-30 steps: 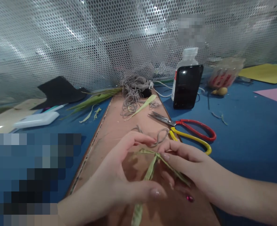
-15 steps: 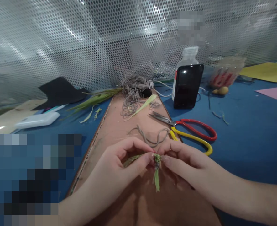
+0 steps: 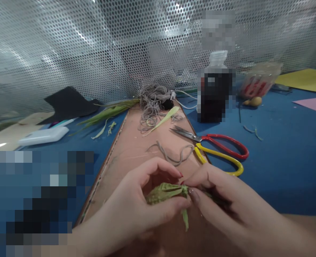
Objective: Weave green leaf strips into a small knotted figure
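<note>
My left hand (image 3: 133,203) curls round a green bundle of leafy strips (image 3: 164,191) that looks like corn husk. Its thumb lies along the underside, while the index finger arches over the top. At the bundle's right end is a small green knot, with a narrow strip hanging below. My right hand (image 3: 225,196) pinches this knot between thumb and index finger; its other fingers are partly hidden. Just beyond the hands a loose length of grey cord (image 3: 174,157) lies on the brown board (image 3: 120,162). Scissors (image 3: 219,146) with one red and one yellow handle rest across the board's right edge.
A heap of grey cord (image 3: 155,98) and a pale leaf strip (image 3: 164,119) are on the board's far end. Long green leaves (image 3: 107,112) lie left of it. A bottle (image 3: 218,59) and a small gourd (image 3: 254,101) stand right. Perforated metal (image 3: 93,53) rises behind.
The bundle has turned so its broader leafy body shows in my left hand. The knot has shifted slightly right and down. My left index finger has lifted off the knot.
</note>
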`<state>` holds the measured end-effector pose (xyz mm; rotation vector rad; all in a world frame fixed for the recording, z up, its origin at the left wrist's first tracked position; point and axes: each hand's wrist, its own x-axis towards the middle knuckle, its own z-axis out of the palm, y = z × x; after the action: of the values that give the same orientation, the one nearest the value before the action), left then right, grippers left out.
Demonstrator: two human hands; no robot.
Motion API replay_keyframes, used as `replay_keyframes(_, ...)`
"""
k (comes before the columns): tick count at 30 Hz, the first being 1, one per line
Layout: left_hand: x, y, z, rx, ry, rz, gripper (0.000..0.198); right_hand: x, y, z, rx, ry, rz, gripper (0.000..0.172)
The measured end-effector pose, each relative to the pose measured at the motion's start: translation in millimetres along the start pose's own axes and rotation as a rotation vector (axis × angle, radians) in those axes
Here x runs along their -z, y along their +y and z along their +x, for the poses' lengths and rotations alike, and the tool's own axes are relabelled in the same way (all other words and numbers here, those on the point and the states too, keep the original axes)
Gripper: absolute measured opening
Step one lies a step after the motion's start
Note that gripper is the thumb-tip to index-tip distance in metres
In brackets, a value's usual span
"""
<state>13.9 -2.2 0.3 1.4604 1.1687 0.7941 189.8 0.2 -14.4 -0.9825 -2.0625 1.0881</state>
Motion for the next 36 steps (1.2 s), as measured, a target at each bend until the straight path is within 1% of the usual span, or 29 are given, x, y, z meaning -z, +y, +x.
replay_keyframes(4,-2.3,1.6,-0.4,0.039,0.046,-0.02,0.021,0.1,-0.6,0.3,-0.018,0.004,-0.009,0.013)
replay_keyframes(9,-1.4,3.2,0.5,0.084,-0.029,-0.015,0.02,0.0,-1.7,2.4,-0.077,-0.027,0.045,0.013)
replay_keyframes(12,-0.9,4.0,0.4,0.085,-0.039,-0.03,0.019,-0.4,-1.2,3.5,-0.117,-0.048,0.061,0.012)
replay_keyframes(19,0.5,6.0,1.9,0.089,-0.049,-0.006,0.015,-1.2,0.0,2.7,-0.179,-0.045,0.126,0.011)
replay_keyframes(25,0.3,6.1,2.8,0.105,-0.065,-0.034,0.014,-0.6,-1.3,5.6,-0.189,-0.04,0.119,0.012)
replay_keyframes(32,0.7,5.7,2.6,0.142,-0.084,-0.128,0.012,0.1,-2.4,4.9,-0.175,-0.024,0.119,0.014)
replay_keyframes(36,0.6,6.2,2.0,0.149,-0.081,-0.149,0.012,-0.2,-0.6,5.8,-0.177,-0.041,0.14,0.013)
